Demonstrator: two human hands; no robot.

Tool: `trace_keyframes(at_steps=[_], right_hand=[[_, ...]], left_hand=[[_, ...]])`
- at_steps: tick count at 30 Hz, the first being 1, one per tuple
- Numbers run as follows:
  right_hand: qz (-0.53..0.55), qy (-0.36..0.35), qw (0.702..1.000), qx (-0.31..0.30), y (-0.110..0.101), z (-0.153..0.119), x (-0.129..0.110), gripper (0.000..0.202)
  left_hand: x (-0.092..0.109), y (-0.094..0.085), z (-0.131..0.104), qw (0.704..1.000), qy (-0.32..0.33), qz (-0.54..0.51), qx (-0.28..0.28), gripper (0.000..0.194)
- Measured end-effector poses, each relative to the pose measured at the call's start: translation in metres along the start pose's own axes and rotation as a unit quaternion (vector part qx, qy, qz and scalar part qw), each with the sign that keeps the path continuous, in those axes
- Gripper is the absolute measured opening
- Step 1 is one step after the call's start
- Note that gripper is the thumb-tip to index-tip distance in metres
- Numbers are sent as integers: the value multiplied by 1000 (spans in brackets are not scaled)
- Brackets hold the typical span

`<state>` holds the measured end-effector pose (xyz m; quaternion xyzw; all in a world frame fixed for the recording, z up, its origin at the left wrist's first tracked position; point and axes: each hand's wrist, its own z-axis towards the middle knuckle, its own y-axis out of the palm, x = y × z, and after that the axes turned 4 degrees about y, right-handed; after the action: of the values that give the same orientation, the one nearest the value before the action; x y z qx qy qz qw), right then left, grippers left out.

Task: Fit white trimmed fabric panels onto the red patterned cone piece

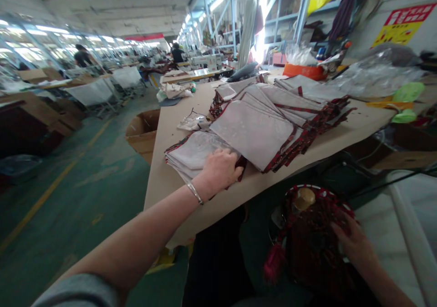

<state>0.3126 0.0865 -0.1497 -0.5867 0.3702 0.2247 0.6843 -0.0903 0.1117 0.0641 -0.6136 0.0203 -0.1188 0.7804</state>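
Observation:
My left hand (221, 168) rests on the near end of a low stack of pale grey fabric pieces (191, 150) with dark red edges. Its fingers are bent over the top piece and its thumb is apart, near the table's front edge. A larger, fanned pile of the same pieces (254, 127) lies just beyond and to the right. Low on the right, my right hand (355, 239) is in a bunch of dark red patterned fabric (314, 248), its fingers closed around part of it. Shadow and cloth partly hide those fingertips.
The pieces lie on a brown-topped table (184, 220). A cardboard box (143, 132) stands at its left side. Clear plastic bags (378, 75) and an orange basin (303, 72) are at the back right. A white bin (392, 225) is beside my right arm. People work farther off.

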Motion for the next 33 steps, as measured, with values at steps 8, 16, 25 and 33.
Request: trace_keyframes(at_steps=[8, 16, 25, 33], right_hand=[[67, -97, 991, -56, -33, -40, -102, 31], [88, -478, 863, -136, -31, -53, -262, 19], [-25, -548, 801, -239, 69, -4, -349, 14], [-57, -523, 816, -240, 73, -13, -359, 18]], left_hand=[[-4, -6, 2, 999, -32, -11, -4, 24], [-24, -74, -21, 982, 1, -187, -6, 19], [-34, -98, -51, 964, 14, -257, -64, 15], [-12, -40, -119, 963, -39, -156, 216, 61]])
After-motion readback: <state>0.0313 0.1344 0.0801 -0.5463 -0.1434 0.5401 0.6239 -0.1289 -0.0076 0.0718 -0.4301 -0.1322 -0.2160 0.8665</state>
